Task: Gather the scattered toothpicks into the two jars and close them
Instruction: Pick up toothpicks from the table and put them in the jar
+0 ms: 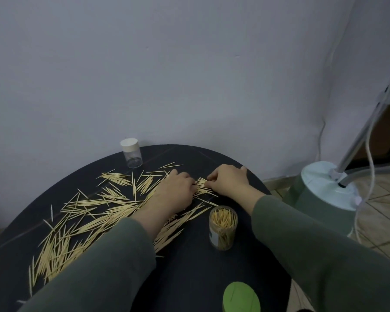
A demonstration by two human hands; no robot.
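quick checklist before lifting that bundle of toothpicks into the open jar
1. Bundle held between left hand and right hand: ok.
2. Fingers fully round the bundle: cannot tell.
3. Open jar upright, lid off: ok.
4. Room left in the open jar: cannot tell, it looks nearly full.
5. Capped jar ready to take toothpicks: not ok, lid still on.
6. Scattered toothpicks cleared: not ok.

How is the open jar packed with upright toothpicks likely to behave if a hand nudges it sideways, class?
The open jar is tall and narrow, so a high push would probably tip it rather than slide it. It has no lid on, so tipping would likely spill its toothpicks onto the table. Its clear wall looks smooth, so it may be slippery to grip.
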